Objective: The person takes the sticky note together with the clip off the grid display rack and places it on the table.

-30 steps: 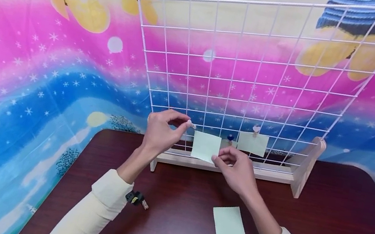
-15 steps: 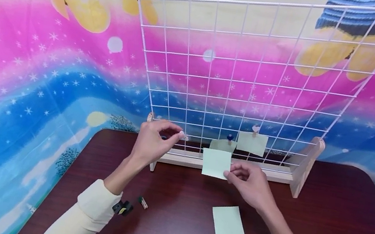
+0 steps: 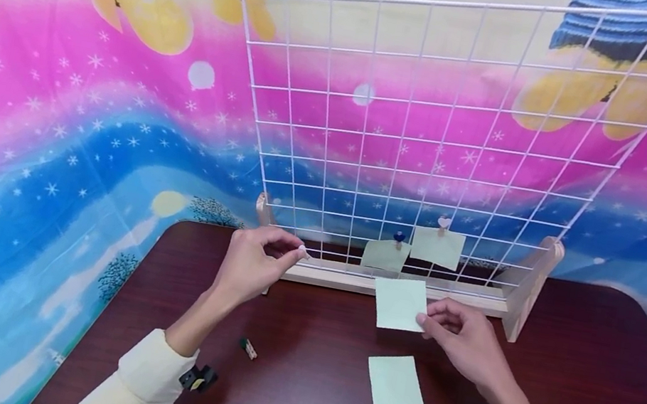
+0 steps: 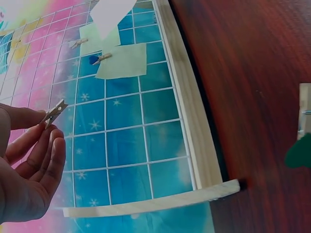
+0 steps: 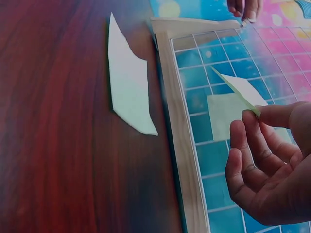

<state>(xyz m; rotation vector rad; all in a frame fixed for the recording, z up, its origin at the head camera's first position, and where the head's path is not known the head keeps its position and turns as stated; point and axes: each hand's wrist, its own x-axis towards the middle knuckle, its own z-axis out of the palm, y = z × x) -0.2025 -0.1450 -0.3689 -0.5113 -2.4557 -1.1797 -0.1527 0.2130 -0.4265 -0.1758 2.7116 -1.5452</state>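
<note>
My left hand (image 3: pixel 253 263) pinches a small wooden clothespin (image 4: pixel 56 112) between thumb and forefinger, in front of the lower left of the white wire grid (image 3: pixel 368 133). With thumb and fingertips my right hand (image 3: pixel 464 339) holds a pale green paper square (image 3: pixel 399 304) by its right edge, in front of the grid's wooden base. Two other green notes hang on the low grid: one under a dark blue heart clothespin (image 3: pixel 398 238), one under a white heart clothespin (image 3: pixel 444 224). In the right wrist view the held paper (image 5: pixel 243 90) is seen nearly edge-on.
Another green paper square (image 3: pixel 397 384) lies on the dark red-brown table (image 3: pixel 301 400). Left of it lies a clothespin with a green end (image 3: pixel 248 348). The grid stands in a wooden base (image 3: pixel 342 280) with upright side supports (image 3: pixel 532 289). A patterned cloth (image 3: pixel 104 192) hangs behind.
Both hands have drawn back from the grid, lower and farther apart. The right hand has carried the paper square down and right, uncovering the note under the blue heart clothespin.
</note>
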